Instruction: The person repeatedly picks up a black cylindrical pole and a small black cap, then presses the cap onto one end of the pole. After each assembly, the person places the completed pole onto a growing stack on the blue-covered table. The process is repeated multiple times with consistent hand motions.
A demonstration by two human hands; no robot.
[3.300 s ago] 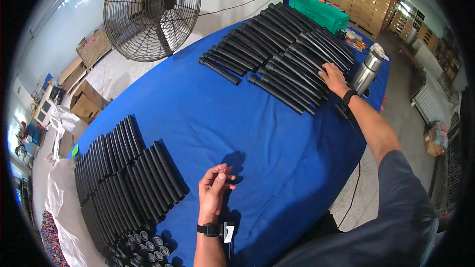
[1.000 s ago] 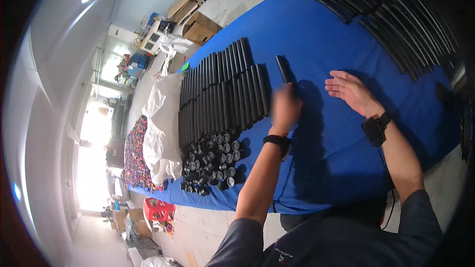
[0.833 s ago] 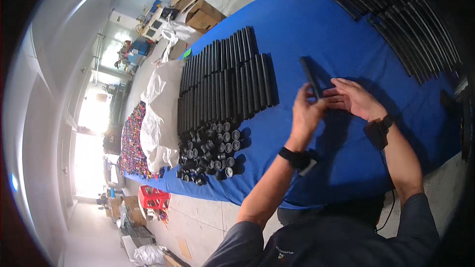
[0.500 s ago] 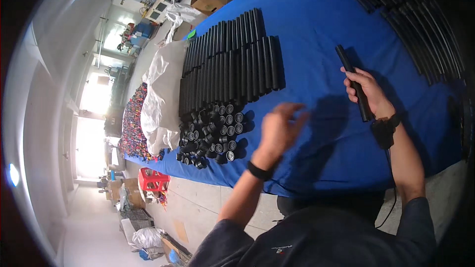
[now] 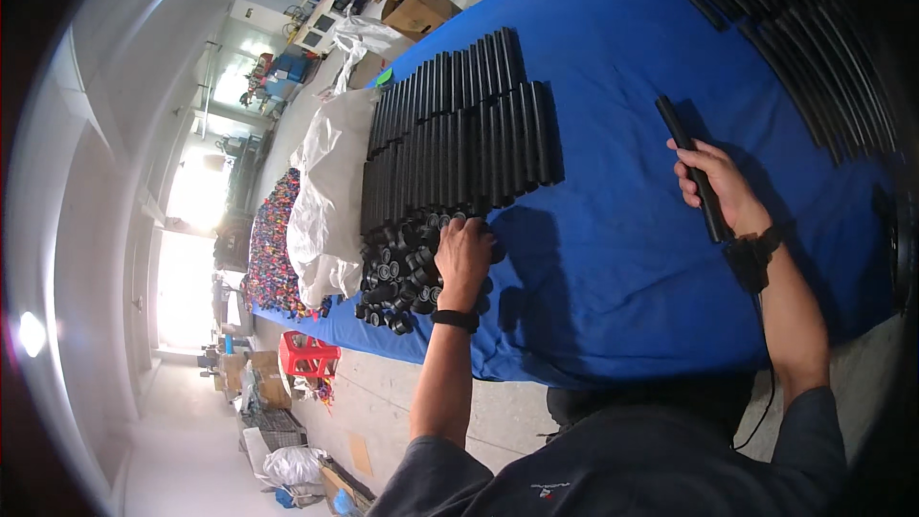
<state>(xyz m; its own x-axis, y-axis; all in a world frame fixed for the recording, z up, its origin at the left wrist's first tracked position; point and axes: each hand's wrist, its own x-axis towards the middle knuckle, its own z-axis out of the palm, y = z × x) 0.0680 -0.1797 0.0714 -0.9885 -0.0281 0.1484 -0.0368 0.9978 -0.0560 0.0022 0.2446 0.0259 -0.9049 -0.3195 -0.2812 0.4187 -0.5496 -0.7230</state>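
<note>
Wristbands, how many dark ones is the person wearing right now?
2: one dark wristband on the left wrist, behind the left hand at the pile of small black caps; one on the right wrist, behind the right hand gripping a black tube.

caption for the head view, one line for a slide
Right hand grips a black tube above the blue table while the left hand reaches into a heap of black caps.

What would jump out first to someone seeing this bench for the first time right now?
Probably the blue table cover and the dense row of black tubes lying side by side on its far left. Next, the right hand gripping one long black tube above the cloth, while the left hand reaches into a heap of small black caps at the table's near left edge.
</note>
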